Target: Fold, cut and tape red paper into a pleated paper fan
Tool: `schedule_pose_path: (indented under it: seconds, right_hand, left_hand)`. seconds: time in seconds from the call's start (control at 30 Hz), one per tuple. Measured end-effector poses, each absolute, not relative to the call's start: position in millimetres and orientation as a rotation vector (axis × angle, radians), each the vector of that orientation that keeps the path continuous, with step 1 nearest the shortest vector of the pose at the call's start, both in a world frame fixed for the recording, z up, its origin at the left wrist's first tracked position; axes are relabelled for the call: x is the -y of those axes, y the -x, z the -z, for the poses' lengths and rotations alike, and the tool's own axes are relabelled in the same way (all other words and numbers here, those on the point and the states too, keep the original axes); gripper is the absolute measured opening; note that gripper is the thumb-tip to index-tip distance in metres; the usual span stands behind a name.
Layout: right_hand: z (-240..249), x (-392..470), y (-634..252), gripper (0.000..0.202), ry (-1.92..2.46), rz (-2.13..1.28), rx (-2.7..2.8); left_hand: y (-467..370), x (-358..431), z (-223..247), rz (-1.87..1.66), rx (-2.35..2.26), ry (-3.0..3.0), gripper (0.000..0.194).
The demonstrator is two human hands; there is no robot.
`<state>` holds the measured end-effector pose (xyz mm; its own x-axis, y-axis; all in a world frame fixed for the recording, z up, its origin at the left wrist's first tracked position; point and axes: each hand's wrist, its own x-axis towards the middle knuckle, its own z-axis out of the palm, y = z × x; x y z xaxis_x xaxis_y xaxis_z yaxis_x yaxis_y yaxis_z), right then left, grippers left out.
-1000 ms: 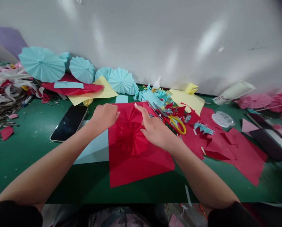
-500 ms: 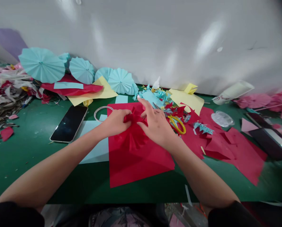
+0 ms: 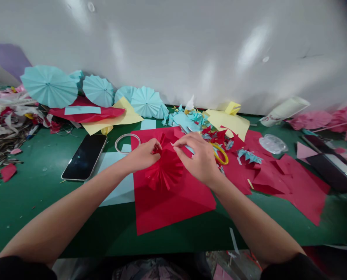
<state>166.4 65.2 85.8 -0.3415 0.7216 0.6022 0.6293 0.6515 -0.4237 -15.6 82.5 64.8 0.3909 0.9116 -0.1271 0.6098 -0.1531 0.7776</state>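
A red pleated paper rosette (image 3: 165, 173) lies fanned out on a sheet of red paper (image 3: 173, 214) in front of me. My left hand (image 3: 145, 154) is closed at the rosette's upper left, its fingers curled around the folds there. On the other side, my right hand (image 3: 198, 157) hovers just above the rosette's upper right, thumb and forefinger pinched together. A tiny pale spot shows at those fingertips, too small to identify. Part of the rosette's upper side is hidden by the hands.
A phone (image 3: 85, 157) and a roll of tape (image 3: 127, 143) lie to the left. Light-blue rosettes (image 3: 147, 102) stand along the wall. Yellow-handled scissors (image 3: 220, 153) rest among red and blue scraps at right, near a clear plastic lid (image 3: 273, 144).
My right hand has gone from spread fingers to a pinch and shifted slightly right. The left hand has moved a little left off the rosette's middle, and more pleats show.
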Motion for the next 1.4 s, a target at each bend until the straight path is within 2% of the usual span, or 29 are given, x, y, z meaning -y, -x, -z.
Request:
schedule_pose_path:
  seconds: [0.23,0.43,0.57,0.73,0.97,1.4]
  right_hand:
    - [-64,-54,-178,0.009,1.058,-0.493,2.090]
    - [-55,-52,-178,0.006,1.075,-0.587,2.163]
    - [-48,-53,-177,0.020,1.095,-0.642,2.123]
    - [-43,-52,-177,0.025,1.134,-0.566,2.068]
    - [-38,-52,-178,0.020,1.192,-0.333,2.123]
    - [-41,-48,-177,0.025,1.221,-0.302,2.238]
  left_hand:
    - [15,-78,-71,-0.344,-1.265,-1.725,0.039]
    - [10,-78,-70,-0.372,-1.292,-1.799,0.031]
    - [6,-76,-74,-0.362,-1.305,-1.827,0.029]
    - [3,-74,-80,-0.346,-1.297,-1.814,0.028]
    - [0,-71,-81,-0.345,-1.254,-1.862,0.027]
    - [-1,-68,-79,-0.374,-1.218,-1.975,0.027]
